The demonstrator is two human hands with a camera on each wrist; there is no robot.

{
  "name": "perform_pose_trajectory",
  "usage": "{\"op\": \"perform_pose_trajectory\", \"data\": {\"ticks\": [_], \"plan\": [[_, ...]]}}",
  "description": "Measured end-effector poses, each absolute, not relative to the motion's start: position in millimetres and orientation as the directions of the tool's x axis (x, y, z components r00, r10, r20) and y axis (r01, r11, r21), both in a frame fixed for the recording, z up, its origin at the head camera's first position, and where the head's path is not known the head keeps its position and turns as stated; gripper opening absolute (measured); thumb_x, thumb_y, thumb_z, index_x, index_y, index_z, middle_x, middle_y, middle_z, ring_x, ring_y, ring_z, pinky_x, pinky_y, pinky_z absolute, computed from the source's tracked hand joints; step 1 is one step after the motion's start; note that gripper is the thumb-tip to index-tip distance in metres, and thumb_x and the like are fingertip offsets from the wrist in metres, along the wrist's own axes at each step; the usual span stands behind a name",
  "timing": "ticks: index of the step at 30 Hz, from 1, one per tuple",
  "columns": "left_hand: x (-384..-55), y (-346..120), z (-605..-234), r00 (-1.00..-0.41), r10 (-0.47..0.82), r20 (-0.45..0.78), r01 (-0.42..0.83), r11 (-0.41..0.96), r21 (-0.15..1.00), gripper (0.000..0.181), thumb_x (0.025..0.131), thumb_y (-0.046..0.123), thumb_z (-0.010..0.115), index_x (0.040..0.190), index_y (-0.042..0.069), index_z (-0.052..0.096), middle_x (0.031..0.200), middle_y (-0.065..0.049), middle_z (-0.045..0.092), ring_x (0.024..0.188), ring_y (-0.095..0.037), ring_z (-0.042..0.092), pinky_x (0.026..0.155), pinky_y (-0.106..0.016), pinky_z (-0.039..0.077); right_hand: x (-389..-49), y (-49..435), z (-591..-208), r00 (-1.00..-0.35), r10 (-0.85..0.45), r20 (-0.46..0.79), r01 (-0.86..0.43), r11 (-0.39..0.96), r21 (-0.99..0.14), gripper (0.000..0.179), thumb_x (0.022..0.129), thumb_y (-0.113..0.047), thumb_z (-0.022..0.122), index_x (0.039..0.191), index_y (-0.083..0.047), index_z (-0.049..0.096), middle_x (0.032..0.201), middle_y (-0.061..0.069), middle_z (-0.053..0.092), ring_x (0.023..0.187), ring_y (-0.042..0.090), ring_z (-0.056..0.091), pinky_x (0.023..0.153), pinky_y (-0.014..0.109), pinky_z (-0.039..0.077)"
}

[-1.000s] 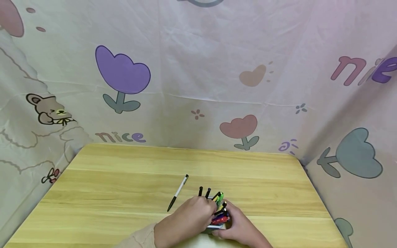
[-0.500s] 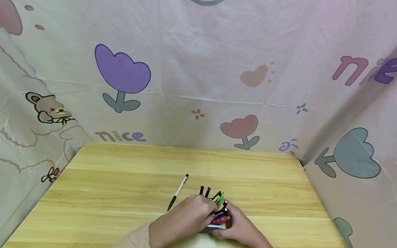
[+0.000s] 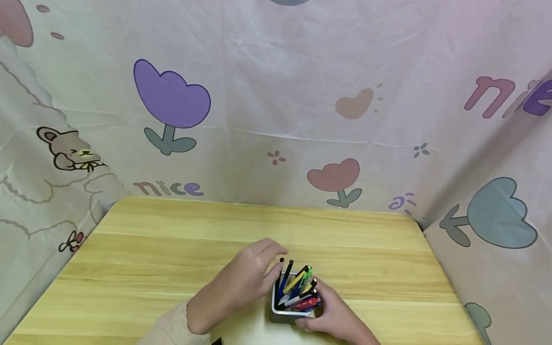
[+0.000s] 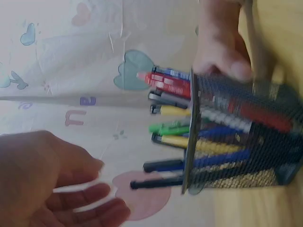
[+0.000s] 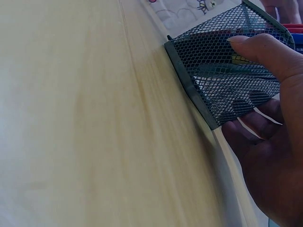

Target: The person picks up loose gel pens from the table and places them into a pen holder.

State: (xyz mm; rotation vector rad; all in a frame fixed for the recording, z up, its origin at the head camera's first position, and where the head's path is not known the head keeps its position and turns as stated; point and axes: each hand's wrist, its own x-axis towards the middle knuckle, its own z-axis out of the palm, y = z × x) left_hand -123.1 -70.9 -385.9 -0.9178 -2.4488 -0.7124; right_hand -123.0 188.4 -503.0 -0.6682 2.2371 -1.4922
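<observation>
A black mesh pen holder (image 3: 285, 317) stands at the front middle of the table, full of several pens. Among them are a red pen (image 3: 307, 304), a green pen (image 3: 306, 276), yellow ones and dark ones. My right hand (image 3: 335, 314) grips the holder from the right. The thumb (image 5: 260, 49) lies on the mesh wall in the right wrist view, with curled fingers at the other side. My left hand (image 3: 243, 278) hovers just left of the holder, fingers loosely bent and holding nothing. In the left wrist view its fingertips (image 4: 116, 210) are apart from the pen tops.
The wooden table (image 3: 172, 230) spreads around the holder. A printed cloth (image 3: 267, 96) hangs behind it and at both sides. A small dark corner of something (image 3: 217, 341) shows by the left sleeve at the bottom edge.
My left hand has withdrawn from among the pens and moved up-left. It now covers the spot where a white-and-black pen lay on the table. My right hand keeps its hold.
</observation>
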Motion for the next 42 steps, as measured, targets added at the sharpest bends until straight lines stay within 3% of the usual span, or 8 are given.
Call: {"op": "perform_pose_trajectory", "data": {"ticks": [5, 10, 19, 26, 32, 37, 42], "plan": [[-131.6, -76.0, -388.5, -0.724, 0.409, 0.556, 0.618, 0.742, 0.259, 0.034, 0.086, 0.012, 0.083, 0.117, 0.003, 0.072, 0.112, -0.009, 0.075, 0.103, -0.022, 0.075, 0.088, -0.027, 0.063, -123.1, 187.9, -502.1, -0.837, -0.545, -0.049, -0.182, 0.362, -0.914, 0.078, 0.077, -0.027, 0.091, 0.145, -0.035, 0.053, 0.133, -0.010, 0.066, 0.119, 0.010, 0.064, 0.108, 0.020, 0.045], [-140.5, -79.3, -395.9, -0.737, 0.368, 0.566, 0.575, 0.782, 0.241, 0.038, 0.082, 0.010, 0.085, 0.118, 0.002, 0.073, 0.109, -0.011, 0.077, 0.101, -0.024, 0.075, 0.087, -0.029, 0.064, -123.0, 187.7, -501.2, -0.826, -0.560, -0.061, -0.162, 0.339, -0.927, 0.077, 0.078, -0.025, 0.090, 0.145, -0.031, 0.053, 0.134, -0.006, 0.066, 0.120, 0.011, 0.063, 0.108, 0.019, 0.045], [-159.1, -83.0, -413.1, -0.823, 0.303, 0.481, 0.480, 0.824, 0.301, 0.037, 0.083, 0.009, 0.086, 0.117, 0.000, 0.074, 0.110, -0.015, 0.077, 0.100, -0.028, 0.076, 0.083, -0.033, 0.065, -123.9, 188.4, -502.1, -0.825, -0.562, -0.055, -0.185, 0.361, -0.914, 0.076, 0.079, -0.029, 0.090, 0.145, -0.034, 0.052, 0.137, -0.008, 0.065, 0.124, 0.010, 0.062, 0.111, 0.018, 0.041], [-173.0, -85.8, -430.2, -0.883, 0.263, 0.389, 0.405, 0.845, 0.350, 0.039, 0.083, 0.006, 0.083, 0.120, -0.002, 0.072, 0.113, -0.020, 0.074, 0.100, -0.033, 0.075, 0.082, -0.038, 0.066, -123.6, 188.4, -503.2, -0.821, -0.570, -0.038, -0.192, 0.338, -0.921, 0.078, 0.080, -0.026, 0.089, 0.148, -0.028, 0.050, 0.136, -0.001, 0.066, 0.119, 0.008, 0.063, 0.106, 0.017, 0.047], [-180.6, -88.2, -442.6, -0.929, 0.230, 0.290, 0.331, 0.867, 0.373, 0.036, 0.083, 0.001, 0.079, 0.117, -0.006, 0.072, 0.106, -0.023, 0.074, 0.082, -0.028, 0.073, 0.073, -0.036, 0.065, -123.6, 187.9, -502.0, -0.814, -0.580, -0.025, -0.195, 0.314, -0.929, 0.078, 0.080, -0.024, 0.089, 0.148, -0.027, 0.051, 0.135, 0.002, 0.066, 0.118, 0.008, 0.064, 0.105, 0.018, 0.049], [-185.3, -89.8, -451.6, -0.949, 0.223, 0.223, 0.295, 0.880, 0.372, 0.027, 0.080, -0.007, 0.073, 0.107, -0.009, 0.072, 0.088, -0.018, 0.071, 0.063, -0.014, 0.055, 0.050, -0.021, 0.049, -123.5, 188.0, -501.1, -0.813, -0.581, -0.031, -0.191, 0.317, -0.929, 0.077, 0.080, -0.024, 0.089, 0.147, -0.028, 0.051, 0.134, 0.002, 0.066, 0.118, 0.009, 0.064, 0.105, 0.018, 0.049], [-187.8, -91.5, -459.0, -0.961, 0.209, 0.179, 0.263, 0.887, 0.378, 0.008, 0.078, -0.008, 0.070, 0.081, -0.002, 0.067, 0.067, -0.006, 0.056, 0.056, -0.011, 0.042, 0.044, -0.018, 0.034, -123.3, 187.5, -501.4, -0.813, -0.581, -0.042, -0.177, 0.314, -0.933, 0.077, 0.080, -0.023, 0.089, 0.147, -0.029, 0.051, 0.135, 0.004, 0.066, 0.119, 0.008, 0.064, 0.104, 0.018, 0.049]]}}
